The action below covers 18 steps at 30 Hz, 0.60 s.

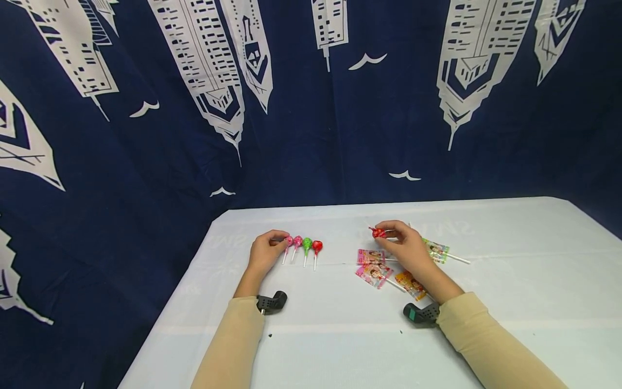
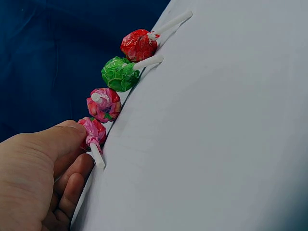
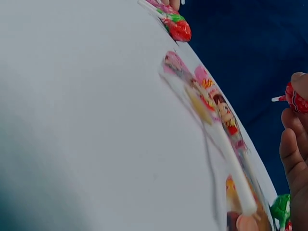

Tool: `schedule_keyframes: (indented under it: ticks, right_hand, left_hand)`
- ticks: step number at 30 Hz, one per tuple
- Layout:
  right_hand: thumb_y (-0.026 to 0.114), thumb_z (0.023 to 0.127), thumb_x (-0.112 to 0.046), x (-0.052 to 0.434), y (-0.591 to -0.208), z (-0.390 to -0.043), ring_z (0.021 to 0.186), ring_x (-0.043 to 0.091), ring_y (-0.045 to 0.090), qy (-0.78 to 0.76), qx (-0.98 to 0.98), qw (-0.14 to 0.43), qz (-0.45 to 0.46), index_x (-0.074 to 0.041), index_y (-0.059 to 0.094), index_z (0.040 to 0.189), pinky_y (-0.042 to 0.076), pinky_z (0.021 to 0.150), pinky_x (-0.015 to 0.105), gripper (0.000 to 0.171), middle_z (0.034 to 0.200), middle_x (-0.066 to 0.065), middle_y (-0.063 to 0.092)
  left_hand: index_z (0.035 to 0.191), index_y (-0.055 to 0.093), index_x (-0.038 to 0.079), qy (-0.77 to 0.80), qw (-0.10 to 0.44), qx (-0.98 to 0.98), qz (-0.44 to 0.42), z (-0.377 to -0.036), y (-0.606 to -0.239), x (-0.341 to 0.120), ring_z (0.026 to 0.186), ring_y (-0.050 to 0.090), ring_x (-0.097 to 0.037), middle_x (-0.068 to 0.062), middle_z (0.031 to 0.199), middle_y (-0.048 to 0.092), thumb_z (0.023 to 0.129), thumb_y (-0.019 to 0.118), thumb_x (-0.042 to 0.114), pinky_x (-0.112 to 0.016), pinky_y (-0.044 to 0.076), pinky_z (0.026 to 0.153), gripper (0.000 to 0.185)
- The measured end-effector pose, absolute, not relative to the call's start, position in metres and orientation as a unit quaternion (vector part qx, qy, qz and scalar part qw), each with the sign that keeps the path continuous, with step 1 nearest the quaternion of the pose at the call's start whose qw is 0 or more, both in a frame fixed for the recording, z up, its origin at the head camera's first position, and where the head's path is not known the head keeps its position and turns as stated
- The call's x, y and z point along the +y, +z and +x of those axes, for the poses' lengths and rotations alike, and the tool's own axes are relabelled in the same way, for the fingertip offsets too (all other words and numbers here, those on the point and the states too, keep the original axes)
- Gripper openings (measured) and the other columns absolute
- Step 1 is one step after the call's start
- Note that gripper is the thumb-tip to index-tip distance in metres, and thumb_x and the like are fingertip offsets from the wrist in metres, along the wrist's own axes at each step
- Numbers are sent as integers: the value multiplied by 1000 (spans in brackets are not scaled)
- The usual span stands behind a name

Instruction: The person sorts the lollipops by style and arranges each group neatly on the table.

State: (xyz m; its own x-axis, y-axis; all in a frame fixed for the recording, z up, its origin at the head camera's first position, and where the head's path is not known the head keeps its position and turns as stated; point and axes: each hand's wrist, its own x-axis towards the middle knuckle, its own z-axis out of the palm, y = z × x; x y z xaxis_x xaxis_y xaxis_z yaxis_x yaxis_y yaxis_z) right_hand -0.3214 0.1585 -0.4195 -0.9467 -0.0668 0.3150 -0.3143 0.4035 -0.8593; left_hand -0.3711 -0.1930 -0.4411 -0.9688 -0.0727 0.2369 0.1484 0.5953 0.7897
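Observation:
A row of round wrapped lollipops lies on the white table point(image 1: 510, 281): two pink ones point(image 1: 297, 241) point(image 2: 104, 104), a green one point(image 1: 307, 244) point(image 2: 119, 73) and a red one point(image 1: 317, 246) point(image 2: 138, 44). My left hand point(image 1: 264, 253) point(image 2: 43, 168) pinches the leftmost pink lollipop point(image 1: 288, 241) point(image 2: 93, 131) in that row. My right hand point(image 1: 405, 246) holds a red round lollipop point(image 1: 378, 233) point(image 3: 296, 100) just above the table. Flat wrapped lollipops point(image 1: 373, 274) point(image 3: 211, 103) lie around the right hand.
A dark blue curtain point(image 1: 311, 108) with white building prints hangs behind and to the left of the table. One flat lollipop with a white stick point(image 1: 439, 252) lies right of my right hand. Another flat one point(image 1: 412, 284) lies under my right wrist.

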Motion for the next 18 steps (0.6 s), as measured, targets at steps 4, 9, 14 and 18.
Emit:
schedule_keyframes:
  ticks: [4,9,14,18]
  right_hand:
    - [67,90,-32,156,-416,-319,100,20,61,546,-824,101,112,-18,62,122,48,77,16,36,119,8,65]
    - [63,93,-28,155,-413,-316,97,21,65,566,-813,77,113,-17,61,126,51,77,18,35,119,12,65]
    - [61,94,-26,153,-408,-313,95,28,63,573,-810,66,108,-19,60,129,50,79,23,36,122,12,63]
    - [60,95,-26,152,-409,-315,93,25,64,587,-797,67,121,-18,55,133,52,79,25,39,124,11,59]
  left_hand:
    - [104,73,20,-448,122,-885,-20,-370,-440,-192,87,61,-17,-2,105,71,86,71,24,-27,46,74,18]
    - [103,73,20,-450,124,-884,-23,-370,-440,-192,86,60,-17,-2,104,72,86,71,23,-26,46,73,17]
    - [103,73,20,-450,124,-884,-24,-371,-441,-193,84,60,-16,-1,103,72,86,71,24,-26,45,72,18]
    - [103,73,20,-448,123,-885,-24,-371,-441,-193,85,60,-17,-2,103,72,86,71,24,-27,46,73,18]
